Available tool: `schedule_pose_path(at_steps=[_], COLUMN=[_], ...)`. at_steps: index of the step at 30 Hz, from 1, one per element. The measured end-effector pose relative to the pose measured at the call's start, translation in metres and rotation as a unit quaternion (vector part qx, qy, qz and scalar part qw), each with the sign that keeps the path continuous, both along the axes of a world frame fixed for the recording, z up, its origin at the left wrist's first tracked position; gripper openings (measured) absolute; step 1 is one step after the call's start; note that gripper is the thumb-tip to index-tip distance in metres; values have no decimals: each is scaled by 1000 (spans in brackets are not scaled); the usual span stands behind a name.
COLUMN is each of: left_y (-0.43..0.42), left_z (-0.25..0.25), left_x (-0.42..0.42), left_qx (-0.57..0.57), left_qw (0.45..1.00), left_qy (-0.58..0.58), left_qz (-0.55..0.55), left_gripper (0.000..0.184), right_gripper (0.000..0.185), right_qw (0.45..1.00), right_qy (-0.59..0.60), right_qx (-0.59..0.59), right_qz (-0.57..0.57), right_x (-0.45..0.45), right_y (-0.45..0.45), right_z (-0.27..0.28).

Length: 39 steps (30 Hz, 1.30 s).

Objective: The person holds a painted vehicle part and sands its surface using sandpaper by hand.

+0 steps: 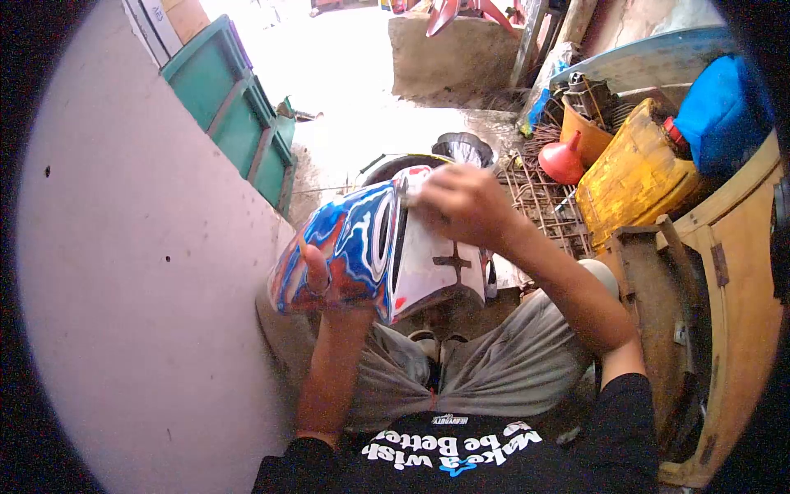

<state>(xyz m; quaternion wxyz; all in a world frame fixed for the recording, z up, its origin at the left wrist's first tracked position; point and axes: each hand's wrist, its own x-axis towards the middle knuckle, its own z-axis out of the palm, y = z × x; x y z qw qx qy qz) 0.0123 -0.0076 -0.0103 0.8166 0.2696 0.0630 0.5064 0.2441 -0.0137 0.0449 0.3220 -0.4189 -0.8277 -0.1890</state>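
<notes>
A curved, painted shell [354, 235] with blue, white and red swirls is propped over my lap, tilted. Its right part is white, with a dark H-shaped mark and a long dark slot beside it. My left hand [319, 276] grips the shell's left side; the thumb shows, while the other fingers are hidden or blurred. Fingers curled, my right hand [461, 198] presses at the shell's upper edge, near the end of the slot. Anything between those fingers is too small or blurred to make out.
A pale wall [156, 263] stands close at my left, with a green panel [239, 107] beyond it. To the right are a red funnel [563, 158], a yellow jerrycan [634, 177], a metal grid [547, 202] and a wooden frame [749, 305]. A black container [463, 146] sits ahead.
</notes>
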Motion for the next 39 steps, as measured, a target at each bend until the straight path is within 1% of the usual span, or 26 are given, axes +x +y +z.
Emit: schedule_pose_path(at_steps=[1,2,3,4,6,7,8,10,11,14,16,17,20,21,22,24,25,26,28,29,30,32,34,35,38,39], left_y=[6,11,15,9,-1,-6,-9,-9,-8,-13,-15,-16,-13,-13,-13,-26,-29,-33,-17,-10,-10,-14,-18,-20,-11,-10], left_z=[-9,-19,-32,-22,-2,11,20,22,15,9,12,15,12,13,16,31,40,50,17,4,-5,-21,-13,-4,-8,-10], left_x=[-2,-5,-11,-12,-15,-11,-6,-3,-4,-9,-6,-4,0,1,2,1,1,2,3,5,5,-2,-4,-3,-9,-5], left_qx=[26,53,35,11,-41,-18,5,40,52,34,44,66,126,127,129,106,111,116,150,153,121,68,47,45,3,-54], left_qw=[1000,998,999,999,997,999,997,995,995,996,997,995,990,989,989,987,984,981,984,986,991,994,993,993,985,988], left_qy=[11,22,9,-2,-26,24,72,86,88,80,68,64,55,65,75,120,137,153,99,66,24,-24,-15,3,-103,-102], left_qz=[-7,-13,-26,-40,-65,-36,-5,9,21,7,-16,-25,-35,-27,-19,-4,2,7,-17,-32,-53,-87,-103,-108,-136,-102], left_gripper=[104,105,105,106,107,108,108,109,110,113,114,114,115,116,117,119,120,122,122,123,122,121,117,114,107,107], right_gripper=[14,12,12,11,9,9,11,10,10,13,12,15,16,15,15,18,17,16,14,15,13,11,9,9,10,13], right_qw=[998,993,980,960,972,990,999,996,996,973,996,997,992,981,973,987,995,995,997,992,984,985,994,990,993,981], right_qy=[-3,19,-13,-43,-35,-16,-5,-51,31,-14,26,52,62,30,-17,33,34,71,62,103,86,49,62,105,71,47], right_qx=[-16,13,18,24,44,26,-38,-67,19,56,-66,-56,-46,14,35,26,-75,-51,-56,-44,-5,28,-85,-57,-28,-2], right_qz=[62,115,197,276,229,139,20,-21,79,223,56,-29,104,189,228,154,46,-43,1,52,154,163,-26,-75,91,190], right_x=[-11,-34,-51,-61,-38,-21,-5,-3,-23,-43,-14,-7,-43,-55,-61,-37,-20,-16,-34,-55,-64,-57,-30,-23,-49,-58], right_y=[-12,-24,-38,-46,-26,-9,-3,-8,-13,-34,-10,-3,-33,-38,-47,-21,-14,-8,-27,-38,-48,-41,-23,-14,-38,-45], right_z=[1,-5,-1,4,-5,-11,0,2,-5,7,8,2,8,6,26,6,10,10,16,7,17,17,17,13,12,11])
